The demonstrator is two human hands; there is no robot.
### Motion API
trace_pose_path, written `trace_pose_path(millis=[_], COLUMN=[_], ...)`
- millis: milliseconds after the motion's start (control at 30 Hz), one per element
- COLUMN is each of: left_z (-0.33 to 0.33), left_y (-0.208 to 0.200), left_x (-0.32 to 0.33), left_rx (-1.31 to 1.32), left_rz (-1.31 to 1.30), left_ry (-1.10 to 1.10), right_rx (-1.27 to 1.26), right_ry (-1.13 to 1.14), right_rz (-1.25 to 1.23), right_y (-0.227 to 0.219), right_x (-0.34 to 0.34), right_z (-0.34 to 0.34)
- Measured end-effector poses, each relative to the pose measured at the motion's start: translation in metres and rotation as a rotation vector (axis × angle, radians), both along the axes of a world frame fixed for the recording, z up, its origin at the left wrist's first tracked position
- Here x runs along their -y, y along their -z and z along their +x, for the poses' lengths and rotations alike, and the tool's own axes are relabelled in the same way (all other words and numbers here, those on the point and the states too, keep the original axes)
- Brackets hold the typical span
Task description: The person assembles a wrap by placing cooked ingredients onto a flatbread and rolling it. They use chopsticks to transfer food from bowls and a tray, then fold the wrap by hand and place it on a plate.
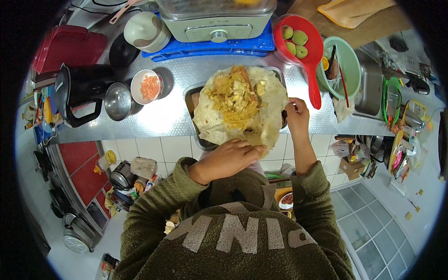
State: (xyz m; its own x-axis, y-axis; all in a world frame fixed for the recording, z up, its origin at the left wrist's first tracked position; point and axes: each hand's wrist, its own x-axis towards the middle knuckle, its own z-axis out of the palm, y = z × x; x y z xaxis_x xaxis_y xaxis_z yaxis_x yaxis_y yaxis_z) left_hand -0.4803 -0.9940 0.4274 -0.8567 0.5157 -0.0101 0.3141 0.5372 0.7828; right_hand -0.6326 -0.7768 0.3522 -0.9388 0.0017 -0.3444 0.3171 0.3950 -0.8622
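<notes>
A large round flatbread (210, 119) lies over a metal tray (203, 143) at the front of the counter. Heaped on its middle is a yellow shredded filling (233, 107) with pale egg-like lumps and an orange-brown strip. My left hand (228, 159) is closed on the flatbread's near edge, fingers pointing right; its fingertips are partly hidden. At the right edge, my right hand (297, 114) pinches the flatbread between thumb and fingers.
Left of the tray stand a bowl of pinkish diced pieces (149, 87), a metal bowl (118, 101) and a black kettle (77, 95). Behind is a steamer (217, 23) on a blue rack (210, 50). To the right are a red ladle-shaped strainer (311, 77) with green fruit and a green basin (353, 70).
</notes>
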Motion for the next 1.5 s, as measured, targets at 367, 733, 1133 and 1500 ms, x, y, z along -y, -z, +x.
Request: trace_pose_path(millis=[367, 733, 1133, 1500], left_z=[0.015, 0.033, 0.020, -0.004], left_y=[0.009, 0.013, 0.002, -0.005], left_x=[-0.010, 0.000, 0.012, 0.031], left_rx=[0.070, 0.020, 0.022, -0.054], left_rz=[0.238, 0.231, 0.245, 0.218], left_ry=[-0.289, -0.312, -0.365, -0.392], right_rx=[0.010, -0.514, -0.306, 0.106], right_ry=[-0.010, -1.049, -1.097, -0.985], right_rz=[-0.095, 0.169, 0.242, -0.278], right_y=[-0.038, -0.067, -0.068, -0.068], right_x=[0.042, 0.106, 0.101, 0.060], right_z=[0.008, 0.047, 0.037, 0.022])
